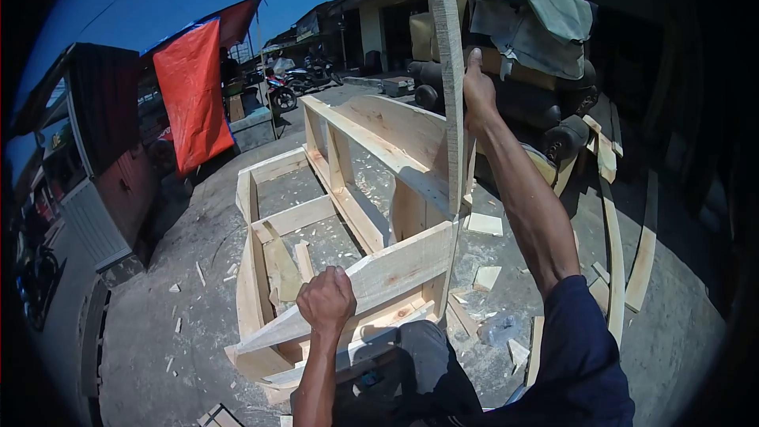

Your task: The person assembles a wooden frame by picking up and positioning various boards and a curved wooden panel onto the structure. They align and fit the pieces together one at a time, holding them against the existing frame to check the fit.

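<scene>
My left hand (pixel 326 299) is closed, resting at the upper edge of the near board of a pale wooden frame (pixel 387 269); what its fingers hold, if anything, is hidden. My right hand (pixel 478 93) is raised at the upper centre, its thumb pointing up, gripping a long upright plank (pixel 449 79). The plank's lower end meets the right corner of the frame. The frame stands on the ground in front of my knee, with a taller back part and crosspieces. A loose wood piece (pixel 278 265) leans inside it.
Wood offcuts (pixel 485 224) and chips lie about the ground. Long curved strips (pixel 613 261) lie at the right. A cloth-covered stack (pixel 545 24) stands behind my right hand. An orange tarp (pixel 192 95) hangs at the left, with motorcycles (pixel 294 79) beyond.
</scene>
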The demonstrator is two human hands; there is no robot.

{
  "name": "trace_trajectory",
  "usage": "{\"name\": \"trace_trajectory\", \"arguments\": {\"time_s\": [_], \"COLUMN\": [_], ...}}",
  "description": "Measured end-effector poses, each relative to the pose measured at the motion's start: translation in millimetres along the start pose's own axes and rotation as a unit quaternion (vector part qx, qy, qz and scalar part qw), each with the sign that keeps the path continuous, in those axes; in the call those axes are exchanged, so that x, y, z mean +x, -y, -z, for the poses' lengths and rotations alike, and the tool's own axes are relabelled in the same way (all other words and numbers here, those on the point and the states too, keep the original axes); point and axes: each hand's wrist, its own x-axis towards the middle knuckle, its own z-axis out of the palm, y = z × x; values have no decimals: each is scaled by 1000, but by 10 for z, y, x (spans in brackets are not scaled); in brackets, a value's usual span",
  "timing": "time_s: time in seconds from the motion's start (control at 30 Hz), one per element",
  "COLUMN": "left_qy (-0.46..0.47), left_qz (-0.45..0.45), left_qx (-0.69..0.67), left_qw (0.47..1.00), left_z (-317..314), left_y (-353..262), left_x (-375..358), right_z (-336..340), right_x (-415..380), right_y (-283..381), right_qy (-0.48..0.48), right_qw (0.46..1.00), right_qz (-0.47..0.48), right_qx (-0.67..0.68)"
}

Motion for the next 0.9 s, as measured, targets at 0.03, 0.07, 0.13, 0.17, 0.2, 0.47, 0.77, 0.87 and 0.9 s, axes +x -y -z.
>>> {"name": "trace_trajectory", "arguments": {"time_s": [0.03,0.07,0.13,0.17,0.2,0.47,0.77,0.87,0.9], "left_qy": [-9,-19,-29,-33,-34,-15,-12,-22,-26], "left_qz": [-5,-11,-21,-21,-21,-19,-27,-33,-36], "left_qx": [0,0,1,5,10,-3,-8,10,12], "left_qw": [1000,1000,999,999,999,1000,1000,999,999], "left_z": [-4,-17,-74,-81,-77,-56,-40,-61,-62], "left_y": [0,10,52,52,55,35,46,52,56], "left_x": [-4,-1,8,9,-17,-14,-21,-28,-34], "right_z": [27,41,94,151,176,208,215,240,257], "right_x": [-28,-21,27,79,138,130,160,125,121], "right_y": [-18,-57,-157,-172,-220,-204,-213,-209,-206], "right_qy": [-9,-7,-34,-25,-29,-38,-42,-32,-33], "right_qw": [999,1000,999,1000,999,999,999,999,998], "right_qz": [-14,-10,-1,-12,-18,-19,-2,6,6], "right_qx": [-30,-29,-11,-6,-7,18,7,44,47]}}
